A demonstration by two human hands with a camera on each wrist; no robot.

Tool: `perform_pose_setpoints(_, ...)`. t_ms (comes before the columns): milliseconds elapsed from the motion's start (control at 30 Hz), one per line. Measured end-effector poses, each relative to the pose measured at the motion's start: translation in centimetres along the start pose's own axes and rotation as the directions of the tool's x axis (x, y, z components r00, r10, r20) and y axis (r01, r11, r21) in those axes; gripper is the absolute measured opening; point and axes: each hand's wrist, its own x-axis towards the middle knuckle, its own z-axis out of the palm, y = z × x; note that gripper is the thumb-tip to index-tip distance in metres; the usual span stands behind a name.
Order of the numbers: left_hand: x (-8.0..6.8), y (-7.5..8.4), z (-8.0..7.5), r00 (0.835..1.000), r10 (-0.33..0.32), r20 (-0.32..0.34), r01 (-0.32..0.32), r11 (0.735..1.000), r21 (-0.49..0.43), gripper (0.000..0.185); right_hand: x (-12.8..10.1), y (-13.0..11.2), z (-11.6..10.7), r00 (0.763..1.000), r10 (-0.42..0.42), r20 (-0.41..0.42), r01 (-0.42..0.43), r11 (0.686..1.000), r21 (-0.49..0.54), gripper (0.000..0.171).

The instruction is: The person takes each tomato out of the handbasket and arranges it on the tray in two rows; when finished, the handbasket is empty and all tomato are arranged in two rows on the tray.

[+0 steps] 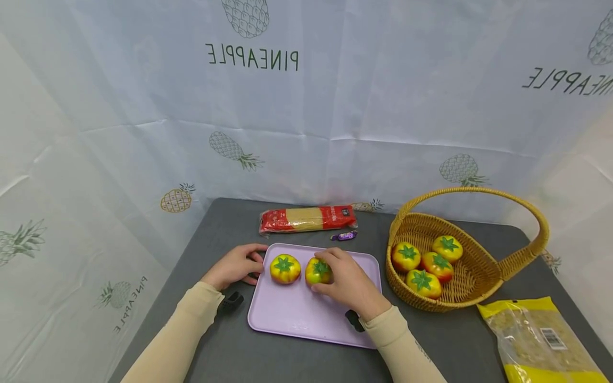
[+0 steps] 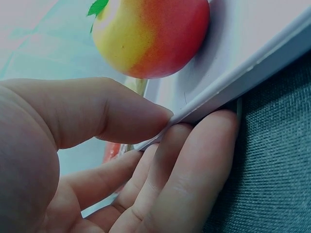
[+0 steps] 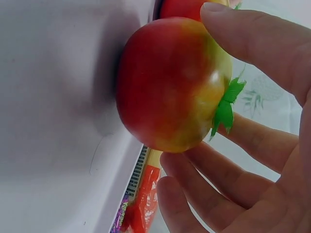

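Observation:
A lilac tray (image 1: 282,314) lies on the dark table with two red-and-yellow toy persimmons, each topped by a green star-shaped leaf. My right hand (image 1: 347,279) is around the right-hand persimmon (image 1: 317,271), thumb on the near side and fingers on the far side. In the right wrist view this persimmon (image 3: 170,87) sits against the tray surface, the thumb and fingertips at its sides. Just left of it stands the other persimmon (image 1: 285,269). My left hand (image 1: 239,266) pinches the tray's left rim (image 2: 209,99), thumb on top and fingers below.
A wicker basket (image 1: 464,284) with a tall handle and several more persimmons stands right of the tray. Behind the tray lie a red-and-yellow noodle packet (image 1: 306,219) and a purple-wrapped candy (image 1: 344,235). At the front right lies a yellow-edged clear bag (image 1: 536,340).

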Motion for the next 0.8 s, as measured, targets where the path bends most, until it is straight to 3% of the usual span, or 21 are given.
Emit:
perform_pose_setpoints(433, 0.30, -0.11, -0.07, 1.000, -0.005, 0.011, 0.005, 1.000, -0.005, 0.067, -0.05, 0.06, -0.33, 0.999, 0.033, 0.010, -0.033, 0.999, -0.003, 0.075)
perform_pose_setpoints(800, 0.22, -0.06, -0.04, 1.000, 0.000, 0.017, 0.000, 1.000, -0.003, 0.067, 0.08, 0.33, -0.55, 1.000, 0.010, -0.003, -0.010, 1.000, 0.004, 0.074)
